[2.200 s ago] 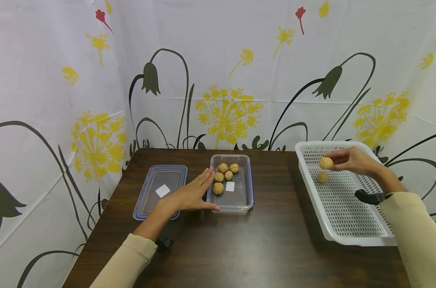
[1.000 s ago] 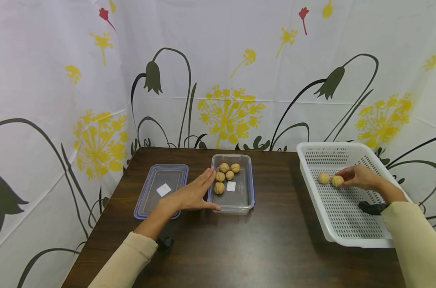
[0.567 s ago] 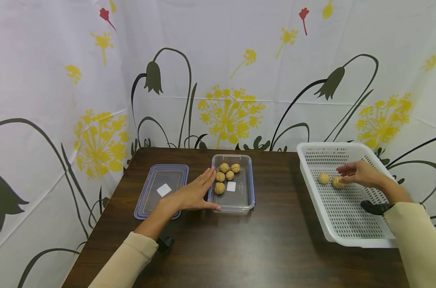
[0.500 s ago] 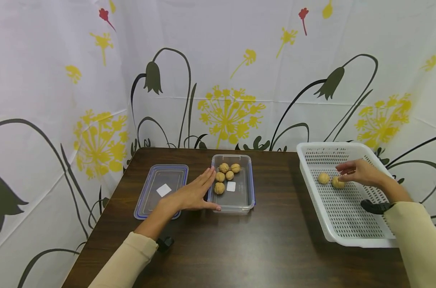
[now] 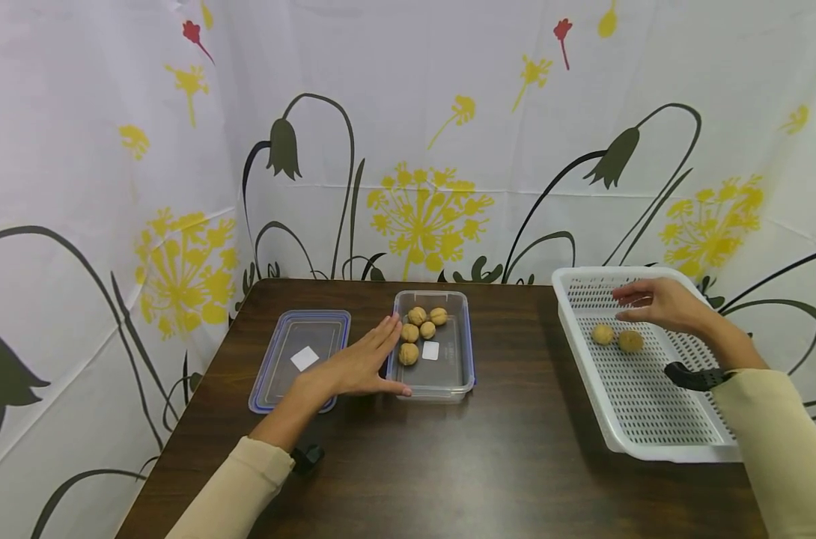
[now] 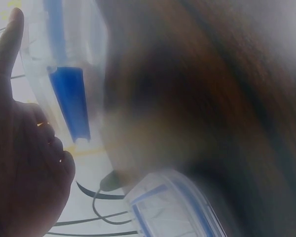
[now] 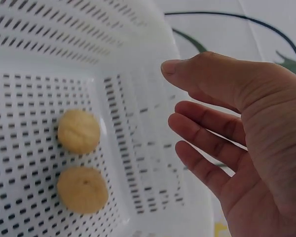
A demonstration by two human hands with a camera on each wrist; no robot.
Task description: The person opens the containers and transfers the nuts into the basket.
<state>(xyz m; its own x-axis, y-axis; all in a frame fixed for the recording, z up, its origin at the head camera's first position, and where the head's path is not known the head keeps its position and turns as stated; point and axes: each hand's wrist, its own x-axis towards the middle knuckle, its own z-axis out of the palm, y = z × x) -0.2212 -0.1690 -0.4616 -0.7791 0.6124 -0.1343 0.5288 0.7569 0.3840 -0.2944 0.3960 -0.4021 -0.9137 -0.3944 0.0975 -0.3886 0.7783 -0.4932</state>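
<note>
My right hand point(image 5: 667, 303) hovers over the white perforated basket point(image 5: 613, 427), fingers apart and holding nothing. Below it two walnuts lie on the basket floor: one walnut point(image 5: 603, 334) to the left, the other walnut point(image 5: 630, 341) just right of it. The right wrist view shows both nuts clear of the fingertips point(image 7: 185, 150). With straight fingers, my left hand point(image 5: 361, 363) rests against the left side of a clear plastic container point(image 5: 451, 374) with blue clips. Several walnuts point(image 5: 409, 353) sit inside that container, towards its left and back, near a white square label.
A clear lid point(image 5: 273, 382) with a blue rim lies flat on the dark wooden table point(image 5: 502, 464), left of the container. Behind the table hangs a white curtain point(image 5: 408, 97) printed with flowers. The basket stands at the table's right side.
My right hand lowered a walnut into the basket beside the other one, let it go, and has risen off it. The left hand stays at the container.
</note>
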